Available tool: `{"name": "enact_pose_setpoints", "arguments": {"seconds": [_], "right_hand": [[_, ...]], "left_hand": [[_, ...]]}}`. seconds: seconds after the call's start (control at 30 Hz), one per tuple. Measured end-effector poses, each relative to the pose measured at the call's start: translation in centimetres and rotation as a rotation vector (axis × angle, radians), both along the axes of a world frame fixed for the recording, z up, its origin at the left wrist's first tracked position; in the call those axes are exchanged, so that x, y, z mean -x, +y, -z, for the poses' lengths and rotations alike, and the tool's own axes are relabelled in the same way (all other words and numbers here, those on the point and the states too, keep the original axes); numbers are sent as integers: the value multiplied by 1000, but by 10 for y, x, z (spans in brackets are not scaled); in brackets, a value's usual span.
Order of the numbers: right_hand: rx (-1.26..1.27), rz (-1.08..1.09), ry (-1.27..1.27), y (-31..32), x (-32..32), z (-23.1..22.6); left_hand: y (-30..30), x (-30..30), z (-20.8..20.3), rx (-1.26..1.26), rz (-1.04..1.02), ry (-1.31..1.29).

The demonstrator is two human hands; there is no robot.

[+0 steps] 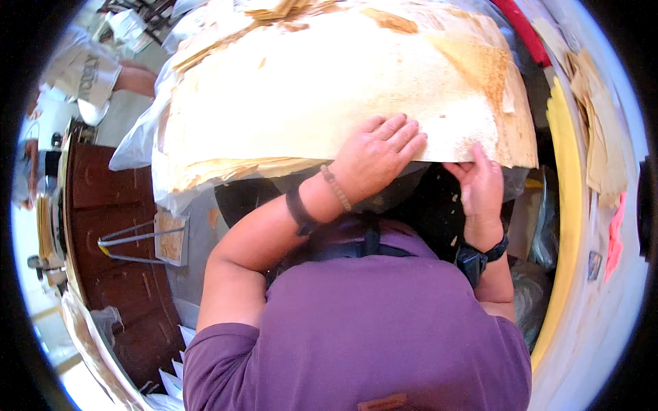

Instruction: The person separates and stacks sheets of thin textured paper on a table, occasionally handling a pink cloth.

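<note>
A broad, pale wood veneer sheet [288,103] lies on top of a stack of similar sheets in front of me. Much of its surface is washed out by bright light. My left hand [380,154] rests palm down on the sheet near its close edge, fingers stretched forward. To the right of it, my right hand [481,179] pinches that same edge, with a fingertip on top and the others bent at the rim. A rough brownish patch [480,65] marks the veneer at the far right. The stack's lower sheets [226,168] show along the near left edge.
Clear plastic sheeting [140,140] hangs around the stack. Torn veneer pieces [274,10] lie on its far side. A dark brown panel [113,260] stands at left, beyond a metal-legged stand [171,240]. Yellow material [565,205] runs along the right. Another person's arm [136,79] shows upper left.
</note>
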State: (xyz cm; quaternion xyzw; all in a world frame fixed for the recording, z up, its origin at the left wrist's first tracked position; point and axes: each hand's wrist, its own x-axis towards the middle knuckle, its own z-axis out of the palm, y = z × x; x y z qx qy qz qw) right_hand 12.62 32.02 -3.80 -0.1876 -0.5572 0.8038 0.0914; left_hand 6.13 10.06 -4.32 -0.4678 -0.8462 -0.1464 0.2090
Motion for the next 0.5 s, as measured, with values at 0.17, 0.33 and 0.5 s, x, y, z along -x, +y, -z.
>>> {"name": "enact_pose_setpoints", "arguments": {"seconds": [0.17, 0.33, 0.5], "right_hand": [[-79, 278, 146, 8, 26, -13], [-589, 511, 193, -26, 41, -50], [-581, -36, 454, -112, 49, -83]], "left_hand": [[-53, -5, -3, 27, -242, 7], [-73, -7, 1, -16, -256, 18], [-86, -3, 11, -78, -254, -3]]}}
